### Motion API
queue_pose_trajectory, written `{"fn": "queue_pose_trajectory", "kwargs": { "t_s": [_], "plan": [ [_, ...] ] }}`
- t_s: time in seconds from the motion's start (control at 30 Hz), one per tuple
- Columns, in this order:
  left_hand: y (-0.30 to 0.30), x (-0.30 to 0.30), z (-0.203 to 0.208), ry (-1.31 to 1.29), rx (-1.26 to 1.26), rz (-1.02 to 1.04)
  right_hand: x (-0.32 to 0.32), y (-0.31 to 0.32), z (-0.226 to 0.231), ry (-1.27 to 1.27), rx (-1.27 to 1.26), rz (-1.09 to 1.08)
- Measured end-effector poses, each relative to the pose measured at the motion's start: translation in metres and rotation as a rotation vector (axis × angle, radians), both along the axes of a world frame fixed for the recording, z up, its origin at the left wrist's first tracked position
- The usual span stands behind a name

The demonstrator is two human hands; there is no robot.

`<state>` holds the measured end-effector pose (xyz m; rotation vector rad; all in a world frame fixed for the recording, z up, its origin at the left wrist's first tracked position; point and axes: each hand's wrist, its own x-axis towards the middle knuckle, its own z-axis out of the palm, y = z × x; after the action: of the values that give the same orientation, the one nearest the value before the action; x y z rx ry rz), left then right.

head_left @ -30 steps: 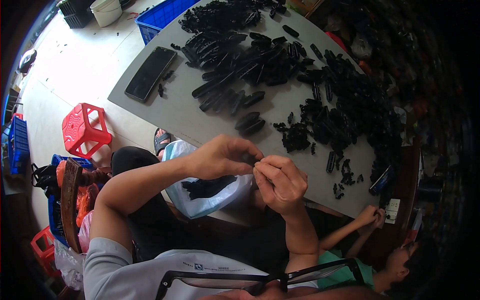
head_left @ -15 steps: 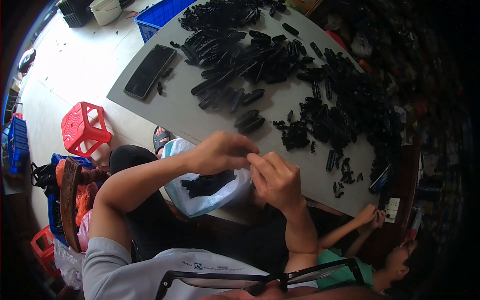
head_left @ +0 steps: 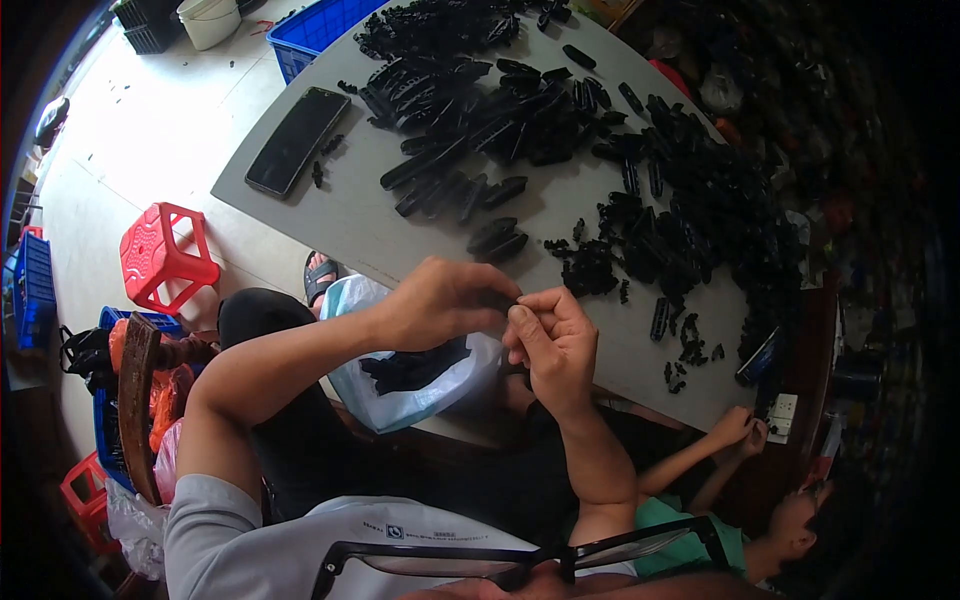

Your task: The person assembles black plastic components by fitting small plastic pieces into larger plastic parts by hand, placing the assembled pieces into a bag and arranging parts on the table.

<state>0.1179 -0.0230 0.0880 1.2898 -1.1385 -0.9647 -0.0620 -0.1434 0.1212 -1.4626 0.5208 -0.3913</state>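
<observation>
My left hand (head_left: 452,300) and my right hand (head_left: 556,345) meet at the fingertips over the near edge of the table. Both have their fingers pinched together; whatever lies between them is too small or too hidden to name. Below them an open white sack (head_left: 345,375) holds a heap of black pieces (head_left: 418,370). On the tabletop just beyond my hands lie a few long black plastic pieces (head_left: 497,240). A larger pile of similar black pieces (head_left: 500,115) spreads farther back, and small jagged black bits (head_left: 588,270) lie to the right.
A phone (head_left: 298,143) lies at the left of the grey table (head_left: 390,225). A red stool (head_left: 168,255) and a blue crate (head_left: 310,40) stand on the floor. At the lower right another person's hands (head_left: 742,430) work at the table edge beside a wall socket (head_left: 785,415).
My right hand has turned at the wrist, so its thumb now shows on top and its fingers have shifted slightly. My left hand stays almost in place.
</observation>
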Motion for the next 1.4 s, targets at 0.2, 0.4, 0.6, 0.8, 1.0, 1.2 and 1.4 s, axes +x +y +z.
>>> {"fn": "queue_pose_trajectory", "kwargs": {
  "t_s": [0.2,0.4,0.6,0.8,1.0,1.2,1.4],
  "plan": [
    [0.001,0.002,-0.003,0.09,0.023,0.015,0.002,-0.007,0.001,0.089,-0.035,-0.01],
    [0.002,0.004,-0.002,0.115,0.005,-0.003,0.002,-0.005,0.005,0.077,0.009,-0.004],
    [0.002,0.004,0.001,0.1,-0.011,-0.013,0.002,-0.005,0.002,0.041,-0.008,0.01],
    [0.003,0.006,-0.001,0.131,0.009,-0.031,0.002,-0.015,0.001,0.286,-0.327,0.036],
    [0.007,0.01,0.003,0.294,0.12,-0.144,0.003,-0.017,0.001,0.222,-0.053,0.24],
    [0.005,0.022,0.014,0.187,0.233,-0.244,0.002,-0.013,0.013,0.481,-0.197,0.286],
    [-0.003,0.012,-0.004,-0.903,0.041,0.241,0.0,0.004,-0.014,0.365,-0.687,0.456]
  ]
}}
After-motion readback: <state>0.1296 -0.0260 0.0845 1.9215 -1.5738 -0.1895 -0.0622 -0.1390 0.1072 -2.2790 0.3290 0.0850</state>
